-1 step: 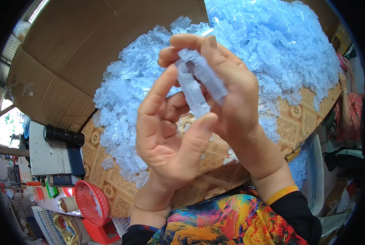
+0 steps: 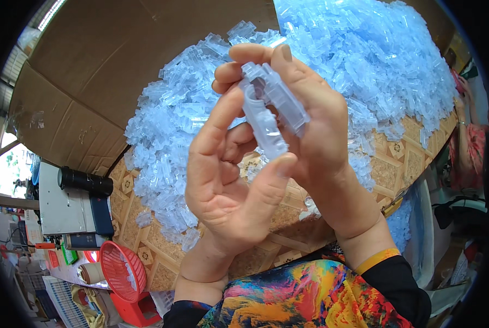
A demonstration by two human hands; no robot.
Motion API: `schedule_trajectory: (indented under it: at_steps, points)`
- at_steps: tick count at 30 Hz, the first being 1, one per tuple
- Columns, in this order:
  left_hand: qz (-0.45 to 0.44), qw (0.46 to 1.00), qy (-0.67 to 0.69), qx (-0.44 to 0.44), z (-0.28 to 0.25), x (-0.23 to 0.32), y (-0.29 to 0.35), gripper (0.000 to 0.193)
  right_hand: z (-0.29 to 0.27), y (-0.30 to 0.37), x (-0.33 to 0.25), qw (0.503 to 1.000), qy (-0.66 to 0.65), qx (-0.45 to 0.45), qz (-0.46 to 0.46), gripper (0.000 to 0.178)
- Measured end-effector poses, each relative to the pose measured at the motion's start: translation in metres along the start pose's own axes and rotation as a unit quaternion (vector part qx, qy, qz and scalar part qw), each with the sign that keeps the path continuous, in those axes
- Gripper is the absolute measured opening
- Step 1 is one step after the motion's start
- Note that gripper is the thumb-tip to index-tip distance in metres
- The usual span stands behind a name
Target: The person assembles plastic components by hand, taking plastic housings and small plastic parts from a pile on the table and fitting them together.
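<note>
Over the middle of the tabletop, a clear plastic part (image 2: 264, 117) with two long halves side by side and a rounded notch near its far end is held up. Its left half is pinched between the thumb and forefinger of my left hand (image 2: 225, 180), palm turned up. The other half lies against the fingers and palm of my right hand (image 2: 315, 109), whose fingertips curl over the far end. I cannot tell whether the halves are joined. Behind my hands spreads a big heap of similar clear plastic pieces (image 2: 364, 54), bluish in the light.
A cardboard wall (image 2: 91, 71) bounds the heap at the left. Left of the patterned tabletop (image 2: 157, 262) are a red plastic basket (image 2: 110, 268), a black cylinder (image 2: 86, 182) and a roll of tape (image 2: 91, 273). On the right stand a translucent tub (image 2: 426, 235) and another person (image 2: 468, 147).
Both hands and the plastic part have shifted slightly to the right. The part is tilted a little differently and looks sharper, and the grip appears the same.
</note>
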State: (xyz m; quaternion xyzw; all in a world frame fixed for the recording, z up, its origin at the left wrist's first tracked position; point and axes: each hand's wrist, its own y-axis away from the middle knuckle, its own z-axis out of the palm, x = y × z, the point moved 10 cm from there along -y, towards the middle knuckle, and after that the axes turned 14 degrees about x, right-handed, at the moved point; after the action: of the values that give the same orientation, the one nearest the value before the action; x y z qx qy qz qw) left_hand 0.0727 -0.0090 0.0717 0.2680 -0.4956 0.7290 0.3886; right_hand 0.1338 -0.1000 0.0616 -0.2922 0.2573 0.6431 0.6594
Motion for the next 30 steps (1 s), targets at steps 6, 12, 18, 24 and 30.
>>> schedule_trajectory:
  at_steps: [6,12,18,24,30]
  points:
    - [0.029,0.999,-0.030,-0.028,0.001,-0.001,0.005,0.078,0.002,0.010,-0.022,0.984,0.049,0.028,-0.167,0.033]
    - [-0.003,1.000,-0.027,-0.005,-0.001,-0.008,0.003,0.077,0.003,0.009,-0.033,0.967,0.077,0.002,-0.242,0.030]
    - [0.043,0.997,-0.041,-0.040,0.002,-0.001,0.000,0.075,0.008,0.007,-0.026,0.969,0.108,-0.032,-0.218,0.035]
    - [0.013,0.999,-0.041,0.004,-0.004,-0.007,0.001,0.068,0.006,0.005,-0.013,0.970,0.146,-0.001,-0.195,0.043]
    - [-0.051,0.998,-0.038,0.029,-0.019,-0.013,0.012,0.064,0.002,0.008,0.001,0.960,0.170,0.017,-0.223,0.035]
